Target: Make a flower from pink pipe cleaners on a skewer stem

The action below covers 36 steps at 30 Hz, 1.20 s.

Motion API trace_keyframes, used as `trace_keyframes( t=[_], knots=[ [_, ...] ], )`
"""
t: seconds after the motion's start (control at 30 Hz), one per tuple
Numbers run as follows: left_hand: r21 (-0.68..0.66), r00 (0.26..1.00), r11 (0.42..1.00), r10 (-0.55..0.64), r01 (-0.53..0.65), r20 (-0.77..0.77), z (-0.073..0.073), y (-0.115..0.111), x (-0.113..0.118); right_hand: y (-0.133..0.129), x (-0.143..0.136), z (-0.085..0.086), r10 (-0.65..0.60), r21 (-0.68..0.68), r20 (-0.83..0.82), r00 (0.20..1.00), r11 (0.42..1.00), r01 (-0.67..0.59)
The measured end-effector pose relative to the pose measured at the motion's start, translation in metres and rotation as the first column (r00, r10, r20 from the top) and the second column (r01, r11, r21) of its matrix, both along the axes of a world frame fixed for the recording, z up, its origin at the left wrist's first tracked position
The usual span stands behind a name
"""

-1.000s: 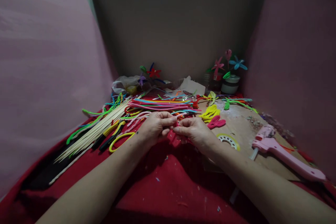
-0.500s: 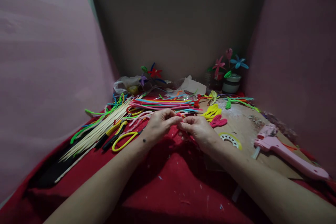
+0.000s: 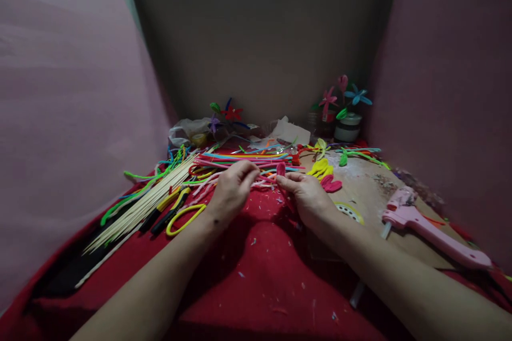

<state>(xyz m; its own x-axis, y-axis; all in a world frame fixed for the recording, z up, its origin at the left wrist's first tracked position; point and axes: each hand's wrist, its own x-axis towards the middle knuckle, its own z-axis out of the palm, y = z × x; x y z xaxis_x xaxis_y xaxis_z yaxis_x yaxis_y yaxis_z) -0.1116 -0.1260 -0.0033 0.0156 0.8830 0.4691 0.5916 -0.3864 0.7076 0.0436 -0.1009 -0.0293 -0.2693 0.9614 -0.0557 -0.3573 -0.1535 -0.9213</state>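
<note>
My right hand (image 3: 310, 194) pinches a dark pink pipe cleaner (image 3: 281, 170) between thumb and fingertips. A bent loop of it stands up above the thumb, and more of it hangs below the fingers. To its left, a small gap away, is my left hand (image 3: 235, 186) with thumb and fingers pressed together. What those fingers hold, if anything, is hidden. A pink strand shows between the hands, but I cannot tell whether it belongs to the held piece. Just past my fingers lies a bundle of coloured pipe cleaners (image 3: 248, 160). Folded yellow pipe cleaners (image 3: 319, 169) and pink petal loops (image 3: 331, 184) lie beyond my right hand.
Left on the red cloth (image 3: 256, 287) are wooden sticks (image 3: 140, 205), yellow-black pliers (image 3: 173, 208) and yellow-handled scissors (image 3: 186, 219). At right, a pink glue gun (image 3: 434, 232) and a tape roll (image 3: 349, 213) lie on cardboard (image 3: 372, 197). Pipe-cleaner flowers (image 3: 358, 95) stand behind.
My hands have moved apart, the left one drawing back to the left. The dark pink loop now shows upright in my right hand. The view has shifted slightly.
</note>
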Motion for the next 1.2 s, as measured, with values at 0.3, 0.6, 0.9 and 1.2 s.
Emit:
trace_keyframes(
  t=[0.3,0.6,0.9,1.2],
  knots=[
    [-0.404,0.622,0.733,-0.034,0.548,0.782,-0.014,0.000,0.021,0.000,-0.003,-0.002,-0.019,-0.023,-0.267,0.963,1.000,0.014],
    [-0.433,0.688,0.722,-0.081,0.539,0.721,-0.017,-0.005,0.028,-0.005,-0.004,-0.007,-0.010,0.084,-0.101,0.995,0.996,0.019],
    [-0.450,0.921,0.859,-0.062,0.245,0.384,0.002,-0.009,0.022,-0.007,-0.002,0.000,-0.071,0.161,0.116,0.991,0.986,0.051],
    [-0.265,0.983,0.961,-0.026,0.074,0.180,0.004,-0.006,0.015,-0.006,-0.002,-0.001,0.011,0.164,0.147,0.989,0.986,-0.036]
  ],
)
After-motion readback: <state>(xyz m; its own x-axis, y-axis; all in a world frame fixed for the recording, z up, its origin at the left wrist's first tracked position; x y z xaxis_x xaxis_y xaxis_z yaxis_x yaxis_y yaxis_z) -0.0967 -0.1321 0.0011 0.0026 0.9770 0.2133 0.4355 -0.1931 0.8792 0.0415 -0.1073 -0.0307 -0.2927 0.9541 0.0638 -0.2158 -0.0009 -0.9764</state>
